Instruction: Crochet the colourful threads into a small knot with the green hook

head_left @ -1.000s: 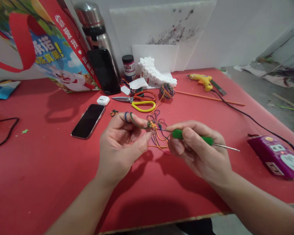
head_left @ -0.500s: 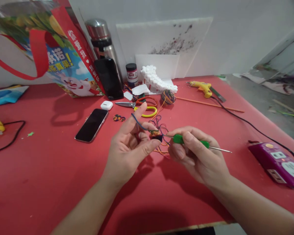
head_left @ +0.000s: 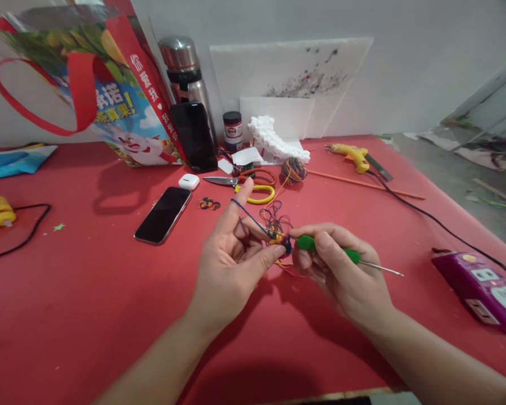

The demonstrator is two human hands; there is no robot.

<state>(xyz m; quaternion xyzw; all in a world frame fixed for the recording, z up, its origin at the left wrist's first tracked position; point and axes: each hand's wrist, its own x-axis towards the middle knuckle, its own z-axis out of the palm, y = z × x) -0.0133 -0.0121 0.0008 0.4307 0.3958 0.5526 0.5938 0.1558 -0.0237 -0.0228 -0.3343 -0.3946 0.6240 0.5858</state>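
Between thumb and fingers, my left hand point(head_left: 236, 253) pinches a small multicoloured crochet piece point(head_left: 280, 242). A dark blue strand of yarn point(head_left: 253, 216) runs over its raised index finger down to the piece. My right hand point(head_left: 341, 270) grips a crochet hook point(head_left: 353, 256) by its green handle, one metal end at the piece and the other pointing right. Loose loops of yarn point(head_left: 274, 211) lie just behind the hands. They trail back to a multicoloured yarn ball point(head_left: 294, 170). Exactly where the hook tip sits in the stitches is too small to tell.
Scissors point(head_left: 257, 194), a phone point(head_left: 163, 215), an earbud case point(head_left: 189, 181) and a small crocheted bit point(head_left: 209, 203) lie on the red table point(head_left: 109, 315). A glue gun point(head_left: 349, 154) and a purple power strip point(head_left: 480, 289) are at right. A gift bag point(head_left: 126, 121) and thermos point(head_left: 189, 76) stand behind.
The camera view has shifted slightly. The hook's near end has moved in closer over the crochet piece, and the blue strand now runs straighter from the left index finger.
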